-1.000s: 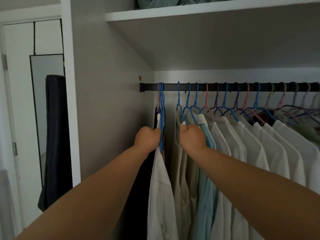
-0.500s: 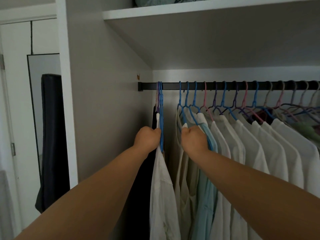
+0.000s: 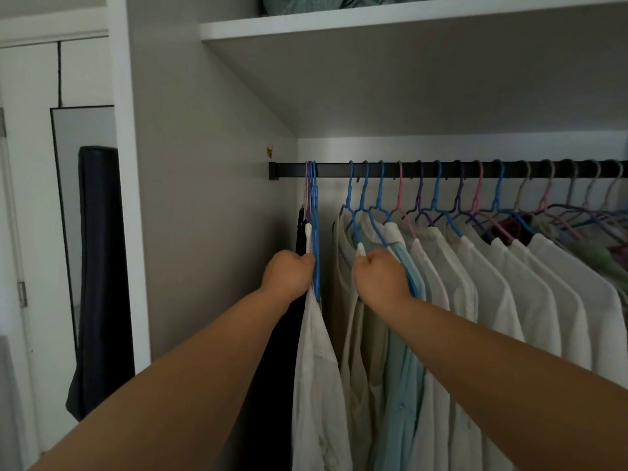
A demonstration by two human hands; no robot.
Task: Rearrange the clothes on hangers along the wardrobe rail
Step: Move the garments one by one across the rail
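Bare forearms reach in from 7 and 5 o'clock, both fists curled tight. Left hand [image 3: 289,275] grips the shoulder of a white shirt [image 3: 317,375] on a blue hanger [image 3: 315,232], bunched w/ a black garment [image 3: 300,229] at the rail's left end. Right hand [image 3: 380,278] grips a blue hanger [image 3: 375,226] carrying a pale blue shirt [image 3: 402,368], just right of a gap between the two groups. Fabrics look thin, soft, lightly creased; hangers are slim plastic w/ notched necks, in blue, pink, purple, grey. Toward 3 o'clock a row of white shirts [image 3: 530,287] hangs evenly spaced. Rail [image 3: 475,168] is a matte black bar at 12–2 o'clock, fixed to the grey side wall [image 3: 204,198]. White shelf [image 3: 373,23] above holds bundled teal fabric [image 3: 306,1]. At 9 o'clock: mirror [image 3: 85,130], white door [image 3: 27,164].
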